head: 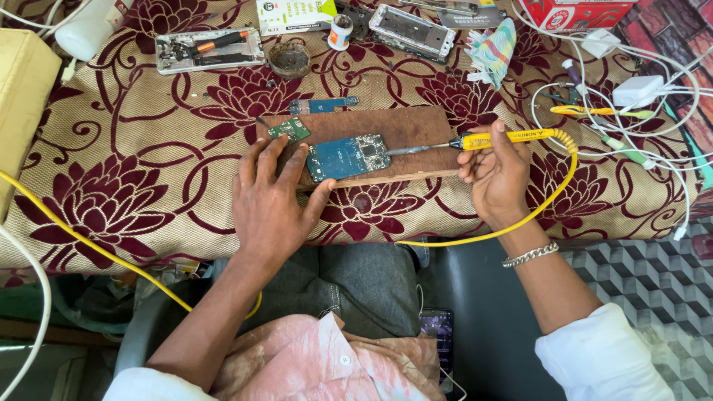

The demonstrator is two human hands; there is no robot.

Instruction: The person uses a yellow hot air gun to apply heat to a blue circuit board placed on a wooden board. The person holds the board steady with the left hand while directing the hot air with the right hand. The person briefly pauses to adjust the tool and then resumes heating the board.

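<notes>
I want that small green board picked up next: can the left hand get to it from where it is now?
Probably yes. The left hand rests on the wooden board, steadying the blue circuit board; the small green board lies just beyond its fingertips with nothing between. It would have to let go of the blue board first.

Single head-worn view — steeply down, close over the wooden board (386, 141) and patterned cloth (148, 171) — lap below

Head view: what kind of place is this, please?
Probably a small repair bench for phones or electronics. The right hand holds a yellow soldering iron to a blue circuit board on a wooden block, steadied by the left hand. Opened phone frames lie behind.
</notes>
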